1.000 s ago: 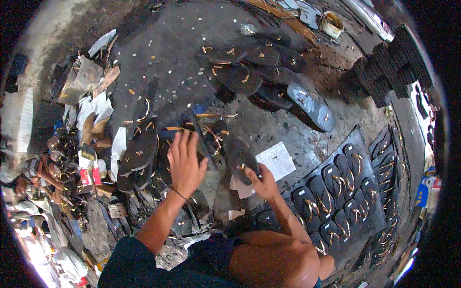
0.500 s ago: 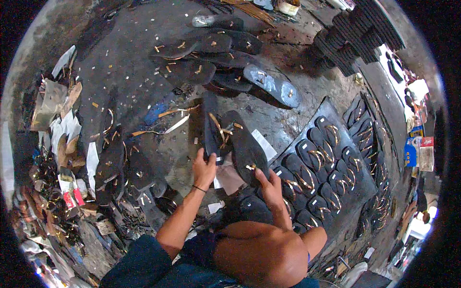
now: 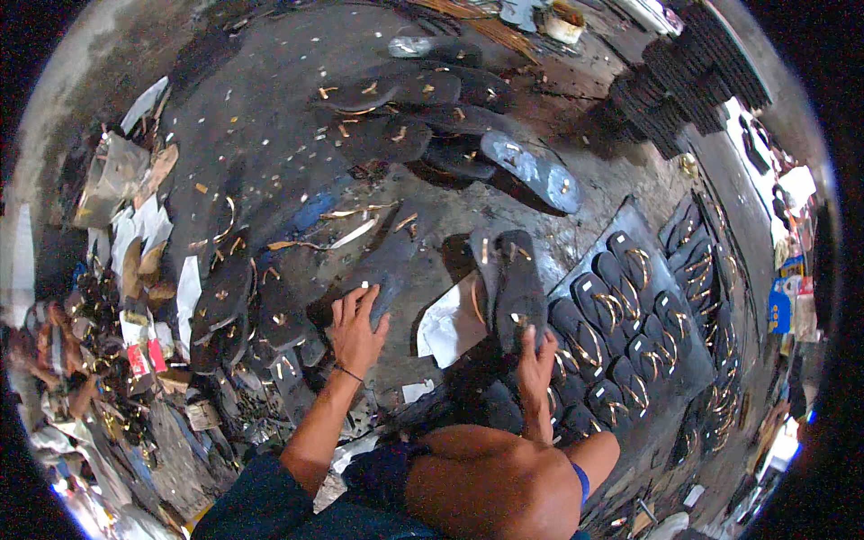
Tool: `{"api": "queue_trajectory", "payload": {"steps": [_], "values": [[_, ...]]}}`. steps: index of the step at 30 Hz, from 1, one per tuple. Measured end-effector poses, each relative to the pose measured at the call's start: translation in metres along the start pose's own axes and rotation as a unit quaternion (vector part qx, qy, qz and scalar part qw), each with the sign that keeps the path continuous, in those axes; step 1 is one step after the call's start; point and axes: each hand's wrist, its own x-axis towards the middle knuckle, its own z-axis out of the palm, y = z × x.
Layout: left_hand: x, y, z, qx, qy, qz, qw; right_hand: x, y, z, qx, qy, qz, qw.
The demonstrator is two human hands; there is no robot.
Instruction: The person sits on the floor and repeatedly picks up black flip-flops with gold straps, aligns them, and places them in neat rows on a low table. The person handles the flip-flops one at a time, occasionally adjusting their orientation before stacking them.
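My right hand (image 3: 536, 360) pinches the near end of a dark sandal sole (image 3: 520, 279), thumb and fingers at its edge. Small pale strap ends poke out of its surface. A second narrow dark piece (image 3: 486, 270) lies along its left side; whether my hand holds that too is unclear. My left hand (image 3: 356, 333) has its fingers apart. Just beyond them a blurred dark sole (image 3: 389, 261) lies on the floor; contact between the two cannot be made out. Between the hands lie a crumpled white sheet (image 3: 440, 326) and a brownish sheet (image 3: 469, 310).
Finished-looking sandals with gold straps stand in rows on a dark board (image 3: 688, 360) at right. More soles (image 3: 387, 139) lie scattered at the far side, one shiny (image 3: 531, 169). Dark ridged stacks (image 3: 688, 81) rise at far right. Sandals (image 3: 220, 297) and scraps crowd the left.
My left hand has let go of its sole and moved left with fingers spread. My right hand has carried its sole right and turned it more upright. The view has shifted slightly.
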Motion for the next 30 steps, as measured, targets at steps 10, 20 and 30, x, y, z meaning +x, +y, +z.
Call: {"api": "queue_trajectory", "payload": {"steps": [10,20,30], "values": [[-0.024,0.012,-0.008,-0.054,0.029,0.017,0.998,-0.006,-0.059,-0.018,0.413,-0.049,0.152,0.896],[-0.045,-0.023,-0.135,0.133,0.013,0.001,0.991,0.035,0.143,-0.223,-0.113,0.307,-0.015,0.945],[-0.027,-0.17,-0.182,0.08,0.075,-0.145,0.983,0.047,0.178,-0.209,-0.222,0.345,0.043,0.911]]}}
